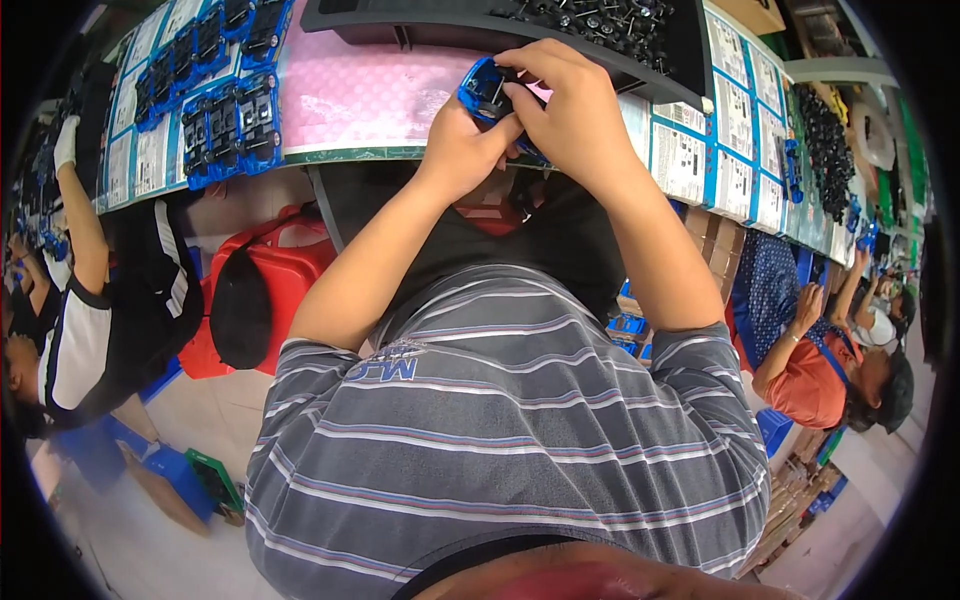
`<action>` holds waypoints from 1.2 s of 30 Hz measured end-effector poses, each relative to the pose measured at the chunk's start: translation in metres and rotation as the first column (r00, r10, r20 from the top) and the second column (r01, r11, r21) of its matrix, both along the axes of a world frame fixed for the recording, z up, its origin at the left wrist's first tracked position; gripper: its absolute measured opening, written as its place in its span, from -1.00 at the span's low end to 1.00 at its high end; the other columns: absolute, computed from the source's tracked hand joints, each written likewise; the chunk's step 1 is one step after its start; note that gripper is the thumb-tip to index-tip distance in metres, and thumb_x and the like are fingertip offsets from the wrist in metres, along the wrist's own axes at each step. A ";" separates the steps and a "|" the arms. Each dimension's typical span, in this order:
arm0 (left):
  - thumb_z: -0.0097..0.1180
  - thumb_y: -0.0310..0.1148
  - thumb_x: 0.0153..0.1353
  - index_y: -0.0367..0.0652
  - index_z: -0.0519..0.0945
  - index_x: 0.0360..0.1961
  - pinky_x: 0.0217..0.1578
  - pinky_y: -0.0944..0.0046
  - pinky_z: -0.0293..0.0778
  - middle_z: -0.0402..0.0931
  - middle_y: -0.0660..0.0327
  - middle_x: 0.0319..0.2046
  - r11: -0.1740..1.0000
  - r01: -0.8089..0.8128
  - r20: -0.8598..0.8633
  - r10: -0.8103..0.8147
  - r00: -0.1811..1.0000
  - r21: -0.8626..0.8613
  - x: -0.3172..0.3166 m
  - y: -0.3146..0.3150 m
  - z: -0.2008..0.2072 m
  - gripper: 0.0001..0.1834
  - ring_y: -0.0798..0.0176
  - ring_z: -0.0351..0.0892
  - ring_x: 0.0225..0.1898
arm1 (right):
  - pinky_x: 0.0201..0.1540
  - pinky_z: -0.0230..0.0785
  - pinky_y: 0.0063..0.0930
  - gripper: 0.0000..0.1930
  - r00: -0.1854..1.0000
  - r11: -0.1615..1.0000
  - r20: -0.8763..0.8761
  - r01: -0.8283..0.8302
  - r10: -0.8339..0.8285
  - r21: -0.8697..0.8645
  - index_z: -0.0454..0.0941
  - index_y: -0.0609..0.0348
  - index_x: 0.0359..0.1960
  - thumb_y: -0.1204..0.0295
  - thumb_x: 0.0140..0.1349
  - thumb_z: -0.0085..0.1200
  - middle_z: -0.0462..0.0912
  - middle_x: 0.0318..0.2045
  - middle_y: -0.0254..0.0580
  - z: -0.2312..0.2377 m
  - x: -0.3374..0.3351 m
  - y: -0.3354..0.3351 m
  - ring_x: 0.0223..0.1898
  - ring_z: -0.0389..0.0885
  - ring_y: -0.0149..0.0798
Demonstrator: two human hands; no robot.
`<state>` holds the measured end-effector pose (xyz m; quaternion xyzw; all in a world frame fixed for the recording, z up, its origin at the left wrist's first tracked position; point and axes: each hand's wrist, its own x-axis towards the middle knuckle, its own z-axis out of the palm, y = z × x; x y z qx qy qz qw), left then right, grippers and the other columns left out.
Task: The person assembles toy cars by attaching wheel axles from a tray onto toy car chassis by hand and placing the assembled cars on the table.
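Between my hands, above the near edge of the pink-covered table, is a blue and black plastic toy car body [480, 82]. My left hand [458, 150] is wrapped round its lower left side, thumb pointing across it. My right hand [572, 105] bends over its right side from above, with thumb and fingers closed at the black inside. Whatever the right fingertips pinch is hidden by the fingers. Just beyond, a black tray [430, 22] carries many small black parts with metal pins [600, 25].
At the left, rows of blue and black car bodies [232, 130] lie on printed sheets. More printed sheets [680, 160] and a pile of black parts [825, 150] are to the right. A red chair [300, 255] stands left. Co-workers sit on both sides.
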<state>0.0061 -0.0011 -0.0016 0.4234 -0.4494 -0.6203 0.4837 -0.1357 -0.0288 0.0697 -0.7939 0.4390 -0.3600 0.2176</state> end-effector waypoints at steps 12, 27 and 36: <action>0.29 -0.34 0.24 -0.22 0.53 -0.03 -0.58 0.43 0.47 0.61 0.27 -0.45 0.998 -0.006 0.080 0.011 0.997 -0.059 0.003 -0.001 -0.007 -0.67 0.46 0.59 -0.55 | -0.18 0.56 -0.32 -0.78 0.999 0.999 0.030 0.039 -0.038 -0.020 0.68 0.28 -0.18 0.57 0.10 0.23 0.69 -0.30 -0.01 -0.001 0.001 0.005 -0.27 0.71 -0.07; 0.03 -0.48 0.43 -0.12 0.23 0.32 0.08 0.20 0.50 0.46 0.21 0.07 0.896 -0.436 -0.097 0.443 0.891 0.085 0.128 0.087 0.044 -0.51 0.29 0.55 0.05 | -0.34 0.45 -0.42 -0.92 0.952 0.946 -0.079 0.280 -0.295 -0.160 0.64 0.28 -0.29 0.60 0.17 0.20 0.60 -0.43 -0.11 -0.073 -0.098 0.013 -0.44 0.60 -0.19; 0.16 -0.27 0.40 -0.27 0.39 0.22 -0.16 0.31 0.57 0.58 0.17 -0.08 0.477 -0.844 0.277 0.869 0.410 -0.246 0.368 0.057 0.051 -0.53 0.32 0.63 -0.14 | -0.38 0.42 -0.40 -0.92 0.952 0.960 -0.132 0.270 -0.277 -0.069 0.66 0.27 -0.28 0.57 0.21 0.19 0.57 -0.45 -0.14 -0.073 -0.089 0.001 -0.48 0.55 -0.23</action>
